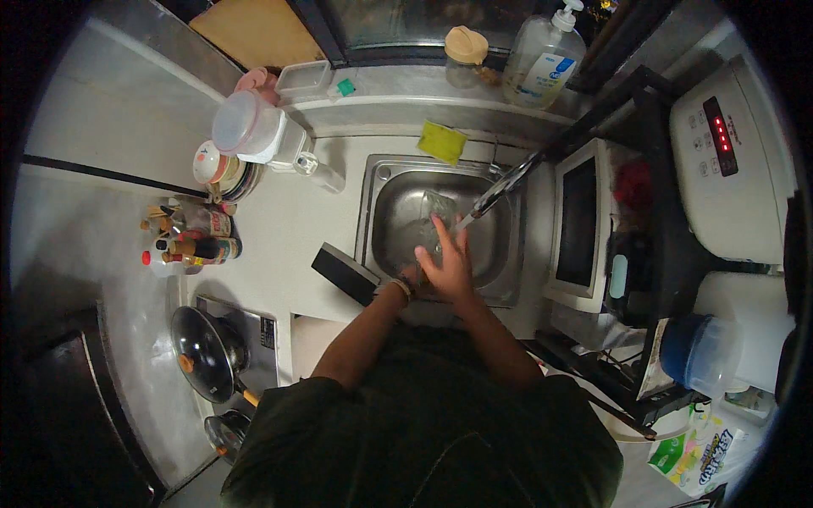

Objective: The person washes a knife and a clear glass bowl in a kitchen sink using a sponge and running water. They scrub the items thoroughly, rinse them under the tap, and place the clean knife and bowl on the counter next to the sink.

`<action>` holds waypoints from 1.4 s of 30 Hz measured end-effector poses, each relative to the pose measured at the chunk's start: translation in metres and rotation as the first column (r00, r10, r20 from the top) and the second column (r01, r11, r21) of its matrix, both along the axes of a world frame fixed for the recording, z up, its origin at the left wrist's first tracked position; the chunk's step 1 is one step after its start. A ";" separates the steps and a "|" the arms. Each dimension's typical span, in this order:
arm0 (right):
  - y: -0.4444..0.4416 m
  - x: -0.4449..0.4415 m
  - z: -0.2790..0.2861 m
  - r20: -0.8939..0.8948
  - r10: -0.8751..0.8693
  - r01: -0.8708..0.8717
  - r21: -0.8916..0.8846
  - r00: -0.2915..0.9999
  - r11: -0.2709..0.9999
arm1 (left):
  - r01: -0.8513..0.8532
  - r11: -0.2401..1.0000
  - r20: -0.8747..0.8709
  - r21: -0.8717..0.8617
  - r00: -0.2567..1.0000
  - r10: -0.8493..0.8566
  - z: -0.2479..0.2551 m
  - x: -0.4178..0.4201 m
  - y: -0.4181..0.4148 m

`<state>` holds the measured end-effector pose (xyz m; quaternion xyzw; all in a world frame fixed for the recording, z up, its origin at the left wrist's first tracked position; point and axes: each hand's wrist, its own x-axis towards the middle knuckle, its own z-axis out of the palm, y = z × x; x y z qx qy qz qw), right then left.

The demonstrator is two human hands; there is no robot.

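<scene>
Water runs from the metal faucet (505,187) onto my right hand (450,265), which is over the stainless steel sink (365,222) with its thumb and fingers apart. My left hand (413,277) is lower, at the near side of the basin. It is partly hidden by the right hand, and its grip does not show. A clear, see-through object (438,203) is in the basin just beyond my fingertips; its kind is hard to make out. A yellow-green sponge or cloth (443,142) lies behind the sink.
A black-topped box (346,273) stands left of the sink. Sauce bottles (206,247), stacked bowls (219,168) and a lidded pan (202,355) are further left. A pump bottle (546,63) stands on the ledge. To the right, a black rack (660,209) holds appliances.
</scene>
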<state>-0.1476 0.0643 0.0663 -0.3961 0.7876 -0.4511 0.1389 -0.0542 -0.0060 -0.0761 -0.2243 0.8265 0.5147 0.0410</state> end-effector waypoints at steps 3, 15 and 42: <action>-0.029 -0.021 -0.026 0.117 0.049 -0.024 -0.203 0.992 0.979 | 0.247 0.949 0.100 -0.195 0.968 -0.232 0.005 0.000 0.003; -0.053 -0.050 -0.142 0.937 -0.223 0.217 0.166 0.268 0.962 | -0.008 0.853 0.162 0.523 0.983 -0.090 -0.029 0.001 -0.011; 0.027 -0.097 -0.145 0.964 -0.162 -0.037 0.174 0.211 0.984 | -0.400 0.879 0.426 -0.260 0.769 0.476 0.029 0.004 -0.050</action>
